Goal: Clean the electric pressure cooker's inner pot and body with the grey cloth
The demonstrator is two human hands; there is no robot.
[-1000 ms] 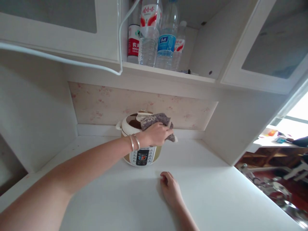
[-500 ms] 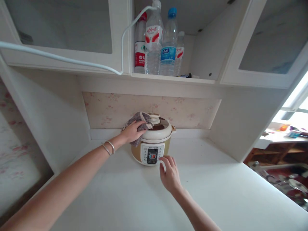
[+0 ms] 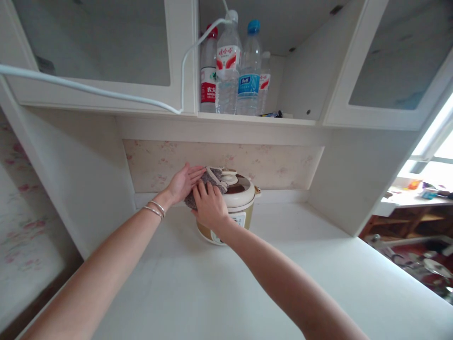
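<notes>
A white and gold electric pressure cooker (image 3: 240, 200) stands on the white counter against the back wall. Over the left side of its lid lies a grey-brown cloth (image 3: 212, 175). My right hand (image 3: 211, 205) is on the cloth, its fingers curled into it, and covers most of the cooker's control panel. Just left of the cloth is my left hand (image 3: 184, 183), palm turned and fingers stretched out, the fingertips at the cloth's edge. Two silver bangles (image 3: 155, 210) circle my left wrist.
Above the cooker, an open cabinet shelf (image 3: 297, 121) holds several plastic bottles (image 3: 228, 71). A white cable (image 3: 106, 93) hangs across the left cabinet door. White side panels (image 3: 357, 174) flank the counter (image 3: 283, 274); cluttered shelves (image 3: 414, 226) are at far right.
My right hand has moved up and left from in front of the cooker's panel onto the cloth. My left hand has let go of the cloth, shifted left and straightened its fingers.
</notes>
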